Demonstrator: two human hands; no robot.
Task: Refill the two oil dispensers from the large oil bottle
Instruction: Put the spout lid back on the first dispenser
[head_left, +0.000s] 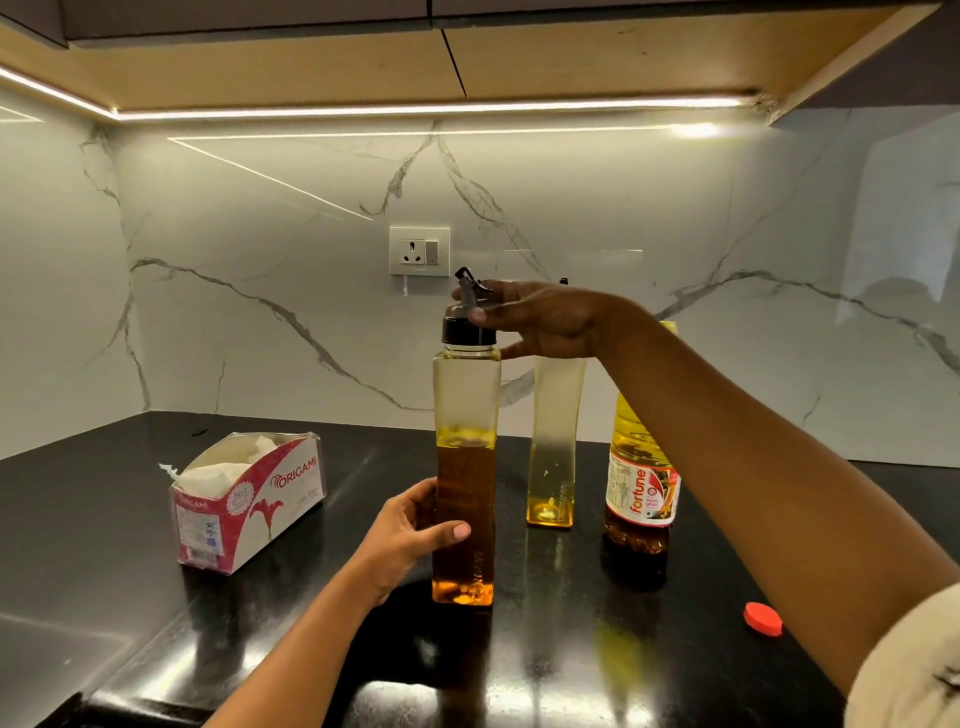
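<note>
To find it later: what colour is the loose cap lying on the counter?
The cap is red; the head view shows it best.

A person's left hand (410, 530) grips a half-full oil dispenser (465, 395) upright on a black counter (104, 519) while the right hand (540, 317) pinches its black pourer cap (467, 325). A near-empty second dispenser (553, 441) and the large oil bottle (641, 488) stand behind.

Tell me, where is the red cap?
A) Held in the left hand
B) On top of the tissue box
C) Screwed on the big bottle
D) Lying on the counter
D: the red cap lies loose on the black counter, in front and to the right of the big bottle.
</note>
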